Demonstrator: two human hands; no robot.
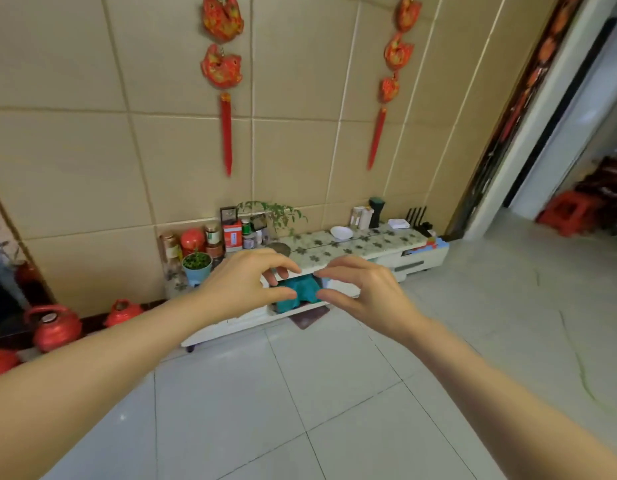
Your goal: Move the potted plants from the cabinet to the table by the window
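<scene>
— What is nearest to you?

— My two bare forearms reach out over the pale tiled floor (pixel 334 393). My left hand (pixel 244 282) and my right hand (pixel 360 289) hang in the air side by side, fingers curled loosely with thumb and fingertips apart. Neither grips anything, and the two hands do not touch each other.

— And beyond them?

— A low white cabinet (pixel 414 265) stands against the tiled wall. In the gap between my hands I see a teal cloth (pixel 302 292) in its open shelf. A dark mat (pixel 309 318) lies on the floor at its foot.

— Where are the plants?

— Both on the cabinet top. A small plant in a light blue pot (pixel 197 266) stands at the left end, just left of my left hand. A taller leafy plant (pixel 274 213) rises behind my left hand; its pot is mostly hidden. Jars and tins (pixel 213 237) crowd between them, and a white bowl (pixel 341 232) sits further right.

— Higher up?

— Red fish ornaments (pixel 222 64) hang on the wall.
</scene>
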